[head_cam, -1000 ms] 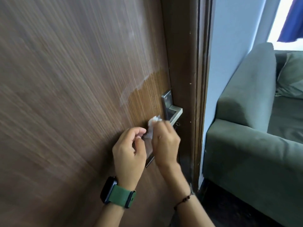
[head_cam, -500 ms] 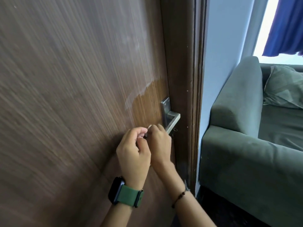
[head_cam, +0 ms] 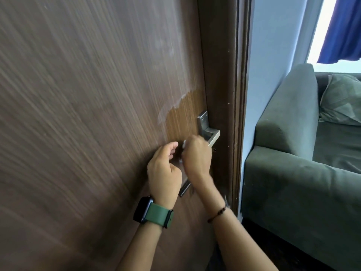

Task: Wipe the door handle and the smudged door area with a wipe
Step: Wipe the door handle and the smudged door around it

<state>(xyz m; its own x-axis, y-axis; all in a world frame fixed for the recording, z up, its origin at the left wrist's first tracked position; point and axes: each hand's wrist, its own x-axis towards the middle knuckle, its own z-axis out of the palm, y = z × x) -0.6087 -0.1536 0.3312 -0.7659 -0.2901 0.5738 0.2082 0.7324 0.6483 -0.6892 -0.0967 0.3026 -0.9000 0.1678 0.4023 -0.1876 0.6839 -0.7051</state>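
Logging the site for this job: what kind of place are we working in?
Most likely a home, at a room's doorway. A wooden door with a metal lever handle stands beside a green sofa with a cushion, and a blue curtain hangs at a bright window.

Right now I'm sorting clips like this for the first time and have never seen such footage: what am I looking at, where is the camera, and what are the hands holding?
There is no machine here: a person wears one wide-angle camera on the head, looking down at their own bare hands. In front stands a brown wood-grain door with a silver metal lever handle and a whitish smudge above it. The right hand grips a small white wipe around the handle. The left hand, with a green-strapped watch on its wrist, hovers beside it, fingers loosely curled, holding nothing visible. A green fabric sofa stands to the right.
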